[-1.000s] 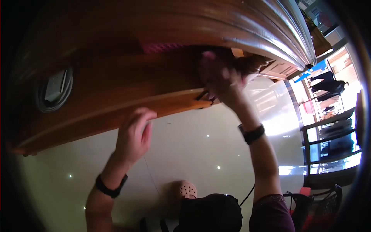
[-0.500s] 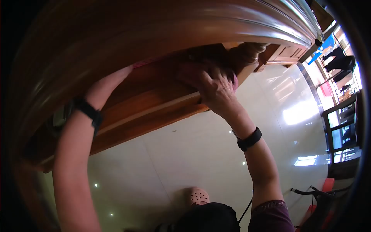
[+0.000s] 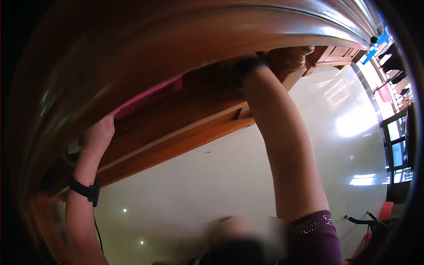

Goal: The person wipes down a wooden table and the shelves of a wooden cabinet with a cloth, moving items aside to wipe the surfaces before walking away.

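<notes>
Pink basket: it lies on the wooden shelf (image 3: pixel 176 128), partly under the tabletop (image 3: pixel 185 39). Your pink basket's (image 3: pixel 152 98) long axis runs from 8 to 2 o'clock – roughly along the shelf's front edge.
Left hand: your left hand (image 3: pixel 101 131) touches the basket's 8 o'clock end; its fingertips are hidden, so you cannot tell how firmly it grips.
Right hand: hidden beneath the tabletop toward 12 o'clock – open or closed, you cannot tell. Your right forearm (image 3: pixel 282 137) reaches past the shelf edge.
Turned leg: the turned leg (image 3: pixel 293 57) stands at 1 o'clock, near your right wristband (image 3: pixel 249 66).
</notes>
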A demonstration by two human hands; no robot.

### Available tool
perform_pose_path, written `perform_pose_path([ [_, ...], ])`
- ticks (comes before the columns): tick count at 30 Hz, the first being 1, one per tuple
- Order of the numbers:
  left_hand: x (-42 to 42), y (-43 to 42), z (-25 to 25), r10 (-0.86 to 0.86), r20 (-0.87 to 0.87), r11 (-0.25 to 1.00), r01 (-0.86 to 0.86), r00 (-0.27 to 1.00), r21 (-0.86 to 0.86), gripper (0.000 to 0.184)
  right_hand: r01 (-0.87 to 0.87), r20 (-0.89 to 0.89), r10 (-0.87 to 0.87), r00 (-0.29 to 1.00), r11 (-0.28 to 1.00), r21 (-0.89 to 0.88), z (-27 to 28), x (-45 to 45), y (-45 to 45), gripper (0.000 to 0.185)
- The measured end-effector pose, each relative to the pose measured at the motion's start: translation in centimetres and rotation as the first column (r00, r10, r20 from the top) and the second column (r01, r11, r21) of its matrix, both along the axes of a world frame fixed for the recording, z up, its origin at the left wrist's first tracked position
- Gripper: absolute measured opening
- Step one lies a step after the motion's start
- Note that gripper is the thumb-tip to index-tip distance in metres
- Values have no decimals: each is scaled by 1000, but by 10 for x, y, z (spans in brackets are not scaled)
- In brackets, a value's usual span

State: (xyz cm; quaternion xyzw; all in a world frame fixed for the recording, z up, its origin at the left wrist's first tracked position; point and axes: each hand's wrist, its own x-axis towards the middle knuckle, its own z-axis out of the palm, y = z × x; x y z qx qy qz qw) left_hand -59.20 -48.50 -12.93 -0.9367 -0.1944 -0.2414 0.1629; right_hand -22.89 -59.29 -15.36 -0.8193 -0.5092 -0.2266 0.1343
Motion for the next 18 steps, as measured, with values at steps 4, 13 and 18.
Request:
perform_pose_path([
  [4,-3,4,-4,-75,21,996,74,997,48,20,-24,26,26,999,995,-95,-6,3,-9,41],
  [13,-12,16,-19,70,44,975,-59,997,-214,37,-93,89,120,989,962,-257,10,-64,-99,48],
  [18,21,-5,-3,-104,63,995,104,993,9,30,-98,-424,155,892,983,153,-12,-101,-189,21],
])
